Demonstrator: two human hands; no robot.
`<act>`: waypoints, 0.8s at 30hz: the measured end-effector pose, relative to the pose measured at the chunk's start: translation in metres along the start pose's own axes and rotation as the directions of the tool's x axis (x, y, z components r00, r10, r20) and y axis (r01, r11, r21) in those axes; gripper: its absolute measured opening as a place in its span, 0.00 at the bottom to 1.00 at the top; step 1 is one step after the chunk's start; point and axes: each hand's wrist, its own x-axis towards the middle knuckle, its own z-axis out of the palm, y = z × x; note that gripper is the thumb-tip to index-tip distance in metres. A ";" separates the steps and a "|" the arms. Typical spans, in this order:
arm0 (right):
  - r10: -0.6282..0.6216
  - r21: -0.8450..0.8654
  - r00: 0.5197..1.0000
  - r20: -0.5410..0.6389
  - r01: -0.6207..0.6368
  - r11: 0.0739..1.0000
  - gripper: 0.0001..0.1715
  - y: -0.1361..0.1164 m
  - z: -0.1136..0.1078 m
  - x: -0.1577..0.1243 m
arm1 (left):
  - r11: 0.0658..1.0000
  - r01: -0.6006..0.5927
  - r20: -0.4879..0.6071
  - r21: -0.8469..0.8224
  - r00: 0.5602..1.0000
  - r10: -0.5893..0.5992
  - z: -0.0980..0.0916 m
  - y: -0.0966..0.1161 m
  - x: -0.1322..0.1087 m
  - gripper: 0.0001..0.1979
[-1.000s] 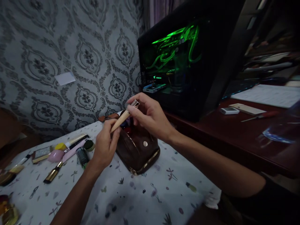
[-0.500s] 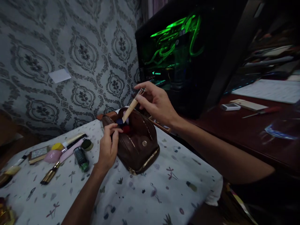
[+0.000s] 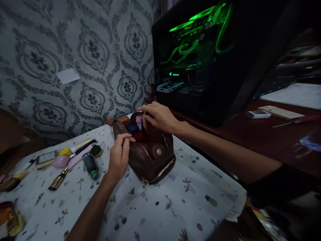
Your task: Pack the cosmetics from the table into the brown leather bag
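Note:
A brown leather makeup bag (image 3: 140, 167) sits unzipped on the patterned cloth. My left hand (image 3: 119, 157) is closed on its near left rim, fingertips over the opening. At the far right side of the opening, my right hand (image 3: 160, 117) pinches a slim beige tube (image 3: 144, 123) whose lower part is down inside the bag. My right fingers cover the tube's upper end. Beside the tube inside the bag are a small lilac tube (image 3: 138, 121), a dark blue round item (image 3: 132, 128) and a red item (image 3: 138, 135).
To the left lie a pink sponge (image 3: 61, 161), a palette (image 3: 46, 159), a green-capped bottle (image 3: 90, 166), a gold-and-black tube (image 3: 58, 179) and other cosmetics. Behind the bag stands a computer case (image 3: 190, 70) with green lights. A dark red desk (image 3: 250, 134) is at the right.
My right hand has lowered the beige tube into the bag's opening. My left hand keeps its place at the rim. The view has shifted slightly.

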 end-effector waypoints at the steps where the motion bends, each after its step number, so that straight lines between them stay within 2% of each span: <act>1: -0.010 -0.015 1.000 0.018 0.010 1.000 0.19 0.001 0.000 0.001 | 1.000 0.000 0.000 0.000 1.000 0.000 0.000 0.000 0.000 0.11; 7: -0.034 -0.089 0.983 0.180 0.050 0.995 0.15 0.001 -0.004 0.015 | 1.000 -0.009 0.000 -0.005 1.000 0.009 0.000 0.000 0.000 0.11; 24: -0.091 -0.091 0.908 0.409 0.140 0.986 0.14 0.011 0.001 0.051 | 1.000 0.016 0.017 -0.014 1.000 -0.016 0.000 0.003 0.000 0.13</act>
